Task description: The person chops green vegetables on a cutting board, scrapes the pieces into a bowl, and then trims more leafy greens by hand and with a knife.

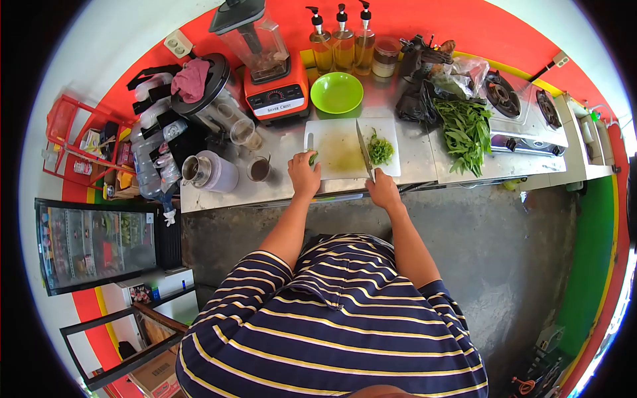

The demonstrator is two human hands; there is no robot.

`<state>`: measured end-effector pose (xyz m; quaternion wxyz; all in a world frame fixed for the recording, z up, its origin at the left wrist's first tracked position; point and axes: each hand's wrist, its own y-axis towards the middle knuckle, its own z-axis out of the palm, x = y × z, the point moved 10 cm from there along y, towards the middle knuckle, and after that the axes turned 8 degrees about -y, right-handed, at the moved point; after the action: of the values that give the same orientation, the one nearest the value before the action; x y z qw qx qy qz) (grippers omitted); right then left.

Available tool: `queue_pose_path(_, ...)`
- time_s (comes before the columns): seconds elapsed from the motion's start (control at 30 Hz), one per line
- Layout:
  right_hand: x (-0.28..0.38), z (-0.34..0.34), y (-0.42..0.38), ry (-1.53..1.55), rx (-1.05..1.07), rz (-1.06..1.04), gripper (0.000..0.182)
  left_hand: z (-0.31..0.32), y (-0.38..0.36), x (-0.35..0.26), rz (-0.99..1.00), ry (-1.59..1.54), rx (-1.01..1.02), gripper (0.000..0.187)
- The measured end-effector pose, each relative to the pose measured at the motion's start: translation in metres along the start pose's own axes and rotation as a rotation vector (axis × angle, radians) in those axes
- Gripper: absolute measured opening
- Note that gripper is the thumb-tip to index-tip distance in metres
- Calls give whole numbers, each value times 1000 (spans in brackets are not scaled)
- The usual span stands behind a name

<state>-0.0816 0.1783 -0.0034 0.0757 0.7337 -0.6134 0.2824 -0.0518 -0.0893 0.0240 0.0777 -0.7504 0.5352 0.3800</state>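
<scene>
My right hand is closed round the handle of a kitchen knife, at the near edge of a white cutting board. The knife blade points away from me across the board. To its right lies a small heap of chopped greens. My left hand rests at the board's left side with curled fingers, and a small green vegetable piece shows at its fingertips. Most of that piece is hidden by the fingers. The middle of the board is wet and stained yellow-green.
A green bowl and an orange blender stand behind the board. Leafy greens lie right, beside a gas stove. At left are a brown-filled cup and a flask. Oil bottles line the wall.
</scene>
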Motion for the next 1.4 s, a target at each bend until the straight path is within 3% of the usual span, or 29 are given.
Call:
queue_pose_path(0.07, 5, 0, -2, 2, 3, -46, 35, 11, -5, -2, -8, -36, 117, 43)
queue_pose_path(0.2, 14, 8, -5, 35, 69, -117, 34, 15, -9, 2, 21, -145, 73, 40)
queue_pose_path(0.43, 38, 23, -22, 6, 228, -294, 33, 26, 2, 25, -104, -218, 67, 27)
queue_pose_path(0.63, 14, 22, -23, -5, 215, -164, 35, 24, -5, 11, -83, -193, 80, 19)
queue_pose_path(0.8, -19, -9, -19, 20, -57, 76, 30, 22, -11, -7, -43, -210, 104, 18)
queue_pose_path(1.23, 9, 0, -15, -69, -15, -45, 31, 42, -25, -58, 172, -259, 199, 16)
queue_pose_path(1.4, 18, -1, -18, -166, 27, 25, 32, 41, -25, -59, 236, -235, 250, 17)
